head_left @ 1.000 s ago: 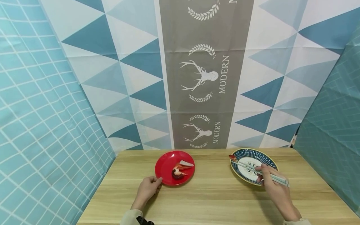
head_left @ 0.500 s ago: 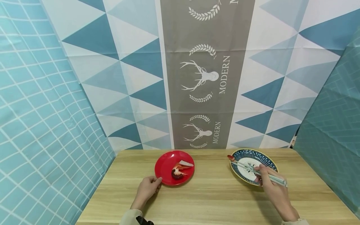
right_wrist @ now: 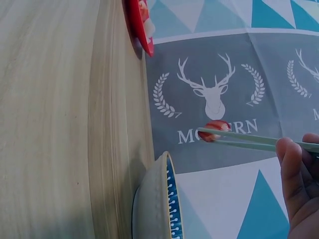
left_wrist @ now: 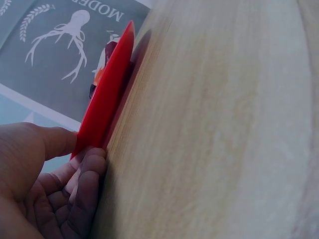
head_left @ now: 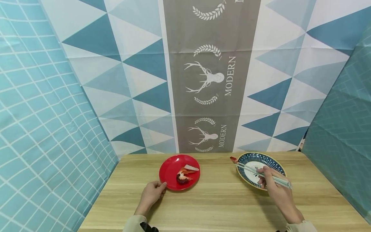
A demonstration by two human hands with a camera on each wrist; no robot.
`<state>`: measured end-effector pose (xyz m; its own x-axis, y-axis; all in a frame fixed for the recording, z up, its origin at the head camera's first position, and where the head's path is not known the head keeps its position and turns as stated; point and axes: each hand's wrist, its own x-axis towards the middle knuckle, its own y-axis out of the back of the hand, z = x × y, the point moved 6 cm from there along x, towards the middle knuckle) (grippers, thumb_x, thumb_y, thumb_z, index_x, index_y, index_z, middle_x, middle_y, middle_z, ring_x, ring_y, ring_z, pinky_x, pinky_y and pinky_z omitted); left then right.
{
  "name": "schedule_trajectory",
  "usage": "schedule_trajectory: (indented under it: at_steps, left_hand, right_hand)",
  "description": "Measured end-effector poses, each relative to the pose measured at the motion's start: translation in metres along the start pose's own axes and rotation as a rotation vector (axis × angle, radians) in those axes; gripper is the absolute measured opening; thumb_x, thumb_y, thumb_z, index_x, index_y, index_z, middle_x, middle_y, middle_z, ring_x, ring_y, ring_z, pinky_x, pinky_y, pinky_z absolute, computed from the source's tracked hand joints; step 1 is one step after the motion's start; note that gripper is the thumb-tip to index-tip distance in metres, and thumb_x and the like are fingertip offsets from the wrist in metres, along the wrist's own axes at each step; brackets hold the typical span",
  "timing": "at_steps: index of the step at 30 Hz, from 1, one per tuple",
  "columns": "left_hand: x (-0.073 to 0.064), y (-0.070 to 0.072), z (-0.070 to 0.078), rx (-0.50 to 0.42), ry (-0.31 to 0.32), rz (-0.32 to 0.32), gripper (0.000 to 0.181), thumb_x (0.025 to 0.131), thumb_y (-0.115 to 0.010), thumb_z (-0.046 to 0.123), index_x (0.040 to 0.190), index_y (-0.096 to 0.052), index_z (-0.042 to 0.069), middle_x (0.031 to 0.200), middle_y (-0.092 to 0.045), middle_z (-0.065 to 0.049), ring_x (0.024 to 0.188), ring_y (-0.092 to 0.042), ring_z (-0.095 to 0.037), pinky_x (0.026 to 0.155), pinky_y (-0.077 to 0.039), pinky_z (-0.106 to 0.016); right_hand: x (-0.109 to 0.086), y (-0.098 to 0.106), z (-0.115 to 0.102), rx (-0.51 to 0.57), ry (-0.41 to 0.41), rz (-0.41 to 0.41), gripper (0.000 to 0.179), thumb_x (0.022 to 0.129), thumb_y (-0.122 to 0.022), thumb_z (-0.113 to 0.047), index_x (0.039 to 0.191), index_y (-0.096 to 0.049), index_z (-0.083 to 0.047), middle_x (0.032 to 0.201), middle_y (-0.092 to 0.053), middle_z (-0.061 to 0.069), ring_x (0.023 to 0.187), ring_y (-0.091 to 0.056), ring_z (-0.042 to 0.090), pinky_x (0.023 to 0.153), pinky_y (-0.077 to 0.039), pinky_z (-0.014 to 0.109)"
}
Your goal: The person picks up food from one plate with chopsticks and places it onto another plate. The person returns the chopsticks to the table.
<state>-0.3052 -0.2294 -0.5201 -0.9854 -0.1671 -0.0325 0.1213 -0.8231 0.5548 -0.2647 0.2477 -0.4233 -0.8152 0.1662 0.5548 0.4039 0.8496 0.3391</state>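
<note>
At the left, my left hand pinches the near rim of a round red plate; the left wrist view shows the thumb on top and fingers at the underside. On that plate lie a brown-edged pale food piece and a white wedge, with orange-red bits beside them. My right hand grips pale green chopsticks over a blue-and-white patterned bowl. Between the chopstick tips a small red-and-white food piece is held in the air, just past the bowl's left rim.
Both dishes stand near the back of a wooden table, with a stretch of wood between them. A patterned cloth backdrop rises behind the table. Blue-green cloths flank it on the left and right.
My right hand has shifted left with the chopsticks, carrying the red-and-white piece from over the bowl's left rim to just beyond it. The left hand and the red plate stay put.
</note>
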Motion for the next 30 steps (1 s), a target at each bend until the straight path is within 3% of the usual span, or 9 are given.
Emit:
schedule_trajectory:
  at_steps: [21, 30]
  left_hand:
    - [0.001, 0.000, 0.001, 0.021, -0.005, 0.002, 0.033, 0.102, -0.065, 0.029, 0.076, -0.069, 0.008, 0.066, -0.063, 0.001, 0.060, -0.057, -0.011, 0.055, -0.046, -0.025]
    - [0.001, 0.000, 0.002, 0.022, -0.009, -0.003, 0.034, 0.102, -0.065, 0.030, 0.076, -0.069, 0.008, 0.066, -0.063, 0.002, 0.061, -0.057, -0.011, 0.056, -0.046, -0.025]
  right_hand:
    - [0.001, -0.015, -0.011, 0.109, 0.081, -0.027, 0.031, 0.109, -0.049, -0.008, 0.095, -0.076, 0.000, 0.072, -0.066, -0.004, 0.057, -0.061, 0.013, 0.049, -0.051, 0.022]
    - [0.002, -0.019, -0.016, 0.123, 0.133, -0.037, 0.032, 0.109, -0.048, -0.008, 0.095, -0.075, 0.000, 0.067, -0.067, 0.009, 0.053, -0.060, 0.013, 0.047, -0.050, 0.022]
